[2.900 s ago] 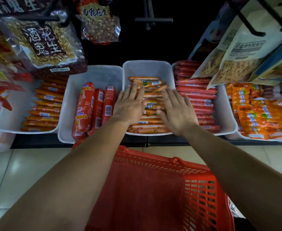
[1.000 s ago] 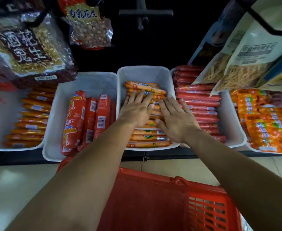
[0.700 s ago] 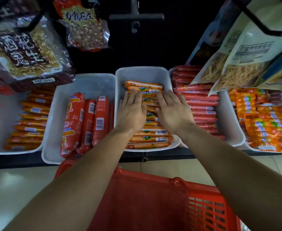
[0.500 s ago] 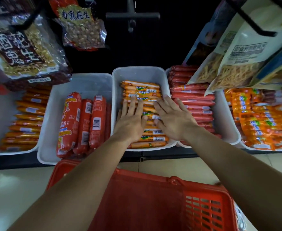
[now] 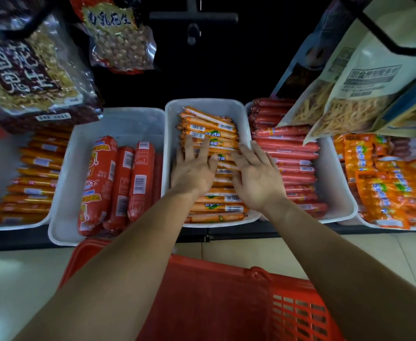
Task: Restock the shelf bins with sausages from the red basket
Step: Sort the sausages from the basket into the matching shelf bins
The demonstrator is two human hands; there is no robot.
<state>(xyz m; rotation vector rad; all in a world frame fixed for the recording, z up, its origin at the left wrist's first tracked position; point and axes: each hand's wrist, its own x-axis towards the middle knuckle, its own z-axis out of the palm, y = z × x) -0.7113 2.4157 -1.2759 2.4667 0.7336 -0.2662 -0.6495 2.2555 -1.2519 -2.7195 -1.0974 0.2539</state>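
I have both arms stretched forward over the red basket [image 5: 216, 299], left hand [image 5: 194, 174] and right hand [image 5: 257, 179] lying palm-down side by side on the thin orange sausages [image 5: 209, 134] in the middle bin [image 5: 171, 134]. Their labels carry barcodes and green print too small to read; a peanut bag [image 5: 118, 33] hanging above the bin reads 花生. The fingers of both hands are spread flat, touching the sausages and gripping nothing.

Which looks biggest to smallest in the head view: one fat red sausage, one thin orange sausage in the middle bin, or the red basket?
1. red basket, though it is nearest the camera.
2. fat red sausage.
3. thin orange sausage, about as long but much slimmer.
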